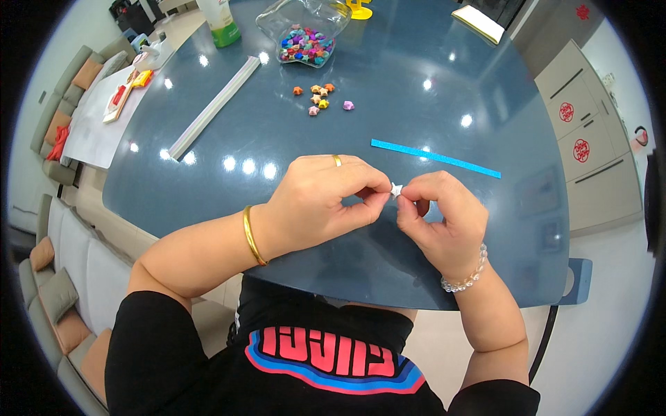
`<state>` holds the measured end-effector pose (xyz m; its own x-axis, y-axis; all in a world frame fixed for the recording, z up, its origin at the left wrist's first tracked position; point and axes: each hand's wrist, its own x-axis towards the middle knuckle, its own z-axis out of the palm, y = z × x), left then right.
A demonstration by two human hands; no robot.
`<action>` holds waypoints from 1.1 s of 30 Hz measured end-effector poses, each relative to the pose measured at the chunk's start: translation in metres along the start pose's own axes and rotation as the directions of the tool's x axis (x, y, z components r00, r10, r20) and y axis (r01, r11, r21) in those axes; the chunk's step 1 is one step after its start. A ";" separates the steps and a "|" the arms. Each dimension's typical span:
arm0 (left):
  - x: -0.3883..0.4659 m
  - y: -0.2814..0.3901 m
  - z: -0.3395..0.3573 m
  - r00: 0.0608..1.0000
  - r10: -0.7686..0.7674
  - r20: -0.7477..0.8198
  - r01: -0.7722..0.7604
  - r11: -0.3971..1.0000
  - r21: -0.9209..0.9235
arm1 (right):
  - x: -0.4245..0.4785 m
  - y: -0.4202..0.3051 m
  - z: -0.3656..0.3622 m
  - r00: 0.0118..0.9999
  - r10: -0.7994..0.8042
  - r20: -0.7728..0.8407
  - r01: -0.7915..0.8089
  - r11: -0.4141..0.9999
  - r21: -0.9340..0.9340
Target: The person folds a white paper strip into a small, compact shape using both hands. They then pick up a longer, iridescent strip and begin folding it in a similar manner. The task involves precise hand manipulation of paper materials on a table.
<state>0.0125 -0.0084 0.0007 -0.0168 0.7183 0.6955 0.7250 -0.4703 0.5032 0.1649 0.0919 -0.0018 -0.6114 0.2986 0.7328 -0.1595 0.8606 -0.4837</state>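
Note:
A small white folded paper star (396,190) is pinched between my two hands, above the near half of the dark blue table (333,275). My left hand (333,200) grips its left side with thumb and forefinger. On the other side, the fingertips of my right hand (445,213) hold the star too. Just beyond my right hand lies a flat glittery blue paper strip (436,158). Farther out sits a loose group of paper stars, among them a yellow one (323,104), an orange one (297,90) and a purple one (348,105).
A clear star-shaped container (268,26) holding many coloured stars stands at the far side. Left of it are a bottle with green contents (225,34) and a bundle of pale paper strips (214,108). A white pad (478,24) lies far right, near a yellow stand (360,11).

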 end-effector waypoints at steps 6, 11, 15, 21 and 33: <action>0.000 0.004 0.007 0.997 0.001 -0.077 0.000 1.000 0.012 | -0.002 -0.003 0.001 0.998 -0.036 -0.050 0.033 0.998 -0.057; 0.001 0.008 0.006 0.998 -0.012 -0.066 0.014 1.000 0.018 | -0.002 -0.005 0.001 0.997 0.005 -0.082 -0.006 1.000 -0.012; 0.000 0.002 0.006 0.990 -0.142 -0.027 0.134 0.972 -0.193 | -0.001 -0.004 0.000 0.996 0.047 -0.077 -0.044 0.998 0.042; 0.000 -0.001 -0.001 0.899 -0.393 0.193 0.426 0.684 -0.592 | 0.002 -0.002 -0.003 0.998 0.042 -0.044 -0.040 0.998 0.057; 0.005 -0.003 -0.007 0.870 -0.398 0.291 0.486 0.593 -0.642 | 0.004 0.005 -0.009 0.972 0.232 0.047 -0.236 0.942 0.237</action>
<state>0.0054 -0.0068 0.0056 -0.1026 0.9612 0.2560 -0.0200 -0.2593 0.9656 0.1685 0.1007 0.0029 -0.6673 0.4704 0.5774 -0.1896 0.6425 -0.7425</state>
